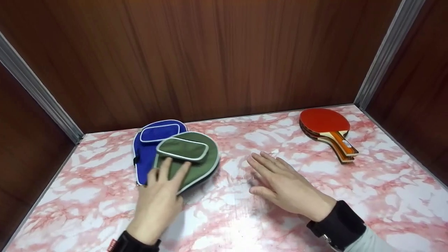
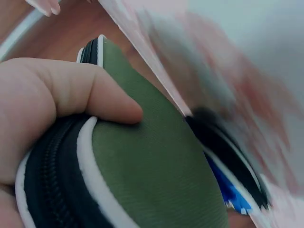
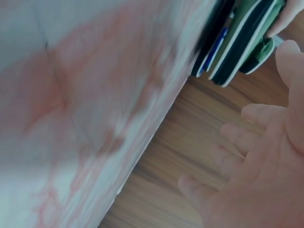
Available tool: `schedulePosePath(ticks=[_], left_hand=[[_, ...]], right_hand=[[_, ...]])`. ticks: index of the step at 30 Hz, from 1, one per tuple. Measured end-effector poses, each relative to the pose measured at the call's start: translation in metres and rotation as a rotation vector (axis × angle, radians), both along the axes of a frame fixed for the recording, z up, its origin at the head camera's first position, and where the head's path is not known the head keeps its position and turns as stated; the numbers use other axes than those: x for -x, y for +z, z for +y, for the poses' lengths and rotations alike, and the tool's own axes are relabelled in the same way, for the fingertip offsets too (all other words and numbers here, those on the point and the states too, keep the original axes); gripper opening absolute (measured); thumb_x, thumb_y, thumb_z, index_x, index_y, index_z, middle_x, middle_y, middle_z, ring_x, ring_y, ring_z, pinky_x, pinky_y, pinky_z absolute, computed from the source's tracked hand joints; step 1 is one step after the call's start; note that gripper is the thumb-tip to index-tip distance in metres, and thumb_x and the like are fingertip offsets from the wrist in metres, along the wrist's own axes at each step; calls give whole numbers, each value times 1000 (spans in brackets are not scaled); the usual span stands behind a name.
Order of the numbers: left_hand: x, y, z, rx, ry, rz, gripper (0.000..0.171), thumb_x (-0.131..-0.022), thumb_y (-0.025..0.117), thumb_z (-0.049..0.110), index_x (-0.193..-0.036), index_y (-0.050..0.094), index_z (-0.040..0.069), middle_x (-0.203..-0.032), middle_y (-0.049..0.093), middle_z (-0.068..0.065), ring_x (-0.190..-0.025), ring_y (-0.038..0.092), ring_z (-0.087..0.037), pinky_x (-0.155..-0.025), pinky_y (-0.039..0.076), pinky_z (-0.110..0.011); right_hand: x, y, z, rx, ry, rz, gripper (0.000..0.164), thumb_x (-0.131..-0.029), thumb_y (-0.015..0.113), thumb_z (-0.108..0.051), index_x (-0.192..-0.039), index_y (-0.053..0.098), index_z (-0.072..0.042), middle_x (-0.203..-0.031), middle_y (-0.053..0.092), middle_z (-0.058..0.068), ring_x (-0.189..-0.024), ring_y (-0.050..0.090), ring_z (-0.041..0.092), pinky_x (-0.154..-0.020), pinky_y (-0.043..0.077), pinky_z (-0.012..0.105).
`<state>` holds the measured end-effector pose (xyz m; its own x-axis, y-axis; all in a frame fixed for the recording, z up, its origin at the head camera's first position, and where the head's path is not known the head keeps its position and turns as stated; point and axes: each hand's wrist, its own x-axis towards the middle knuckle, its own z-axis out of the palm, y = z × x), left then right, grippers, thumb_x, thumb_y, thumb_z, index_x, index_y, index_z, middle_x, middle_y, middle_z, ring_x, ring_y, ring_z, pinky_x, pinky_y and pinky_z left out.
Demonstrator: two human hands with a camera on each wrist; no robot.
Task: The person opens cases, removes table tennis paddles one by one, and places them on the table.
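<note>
A green table tennis racket case [image 1: 204, 168] with white piping and a small front pocket overlaps a blue racket case [image 1: 146, 159] at the left of the table. My left hand [image 1: 159, 196] grips the green case, fingers spread across its front. In the left wrist view the thumb [image 2: 116, 102] presses on the case's other face, beside the black zipper [image 2: 54, 175]. The green case looks raised and tilted above the blue one. My right hand [image 1: 290, 185] hovers over the middle of the table, fingers extended and holding nothing. Its palm [image 3: 266, 185] shows in the right wrist view.
Two table tennis rackets, the upper one a red racket [image 1: 323, 122], lie stacked at the back right with handles toward me. The pink-and-white marbled table [image 1: 224, 217] is bounded by a brown wood-grain back panel [image 1: 224, 59] and side panels with grey metal corner strips.
</note>
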<state>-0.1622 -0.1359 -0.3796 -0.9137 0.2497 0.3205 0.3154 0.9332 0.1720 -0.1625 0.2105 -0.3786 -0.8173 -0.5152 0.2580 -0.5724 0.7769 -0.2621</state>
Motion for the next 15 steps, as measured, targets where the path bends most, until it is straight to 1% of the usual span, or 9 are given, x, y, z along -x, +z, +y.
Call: schedulePosePath(ticks=[3, 6, 10, 15], left_hand=[[-3, -5, 14, 8, -49, 15, 96, -78, 89, 4, -165, 55, 30, -168, 43, -26, -138, 50, -61, -92, 49, -84], [-6, -9, 27, 19, -106, 28, 95, -77, 88, 3, -163, 57, 30, -166, 45, -26, -136, 52, -59, -89, 53, -79], [-7, -13, 43, 28, -173, 39, 92, -77, 85, 3, -161, 59, 30, -164, 47, -26, -133, 54, -56, -84, 55, -73], [-6, -18, 54, 48, -216, 39, 90, -77, 82, 2, -160, 60, 30, -164, 48, -24, -132, 54, -54, -82, 53, -71]], right_hand=[[1, 1, 3, -4, -15, 0, 80, -110, 60, -57, -174, 36, -15, -177, 36, 12, -165, 28, 38, -129, 23, 64], [3, 2, 5, -6, -30, 3, 79, -110, 61, -55, -173, 37, -15, -177, 36, 11, -165, 28, 38, -130, 23, 63], [4, 3, 9, -2, -49, 9, 79, -109, 64, -53, -172, 40, -12, -177, 37, 12, -165, 29, 39, -130, 22, 64], [6, 2, 10, 1, -56, 5, 80, -109, 64, -56, -171, 41, -10, -176, 38, 11, -164, 30, 39, -129, 23, 64]])
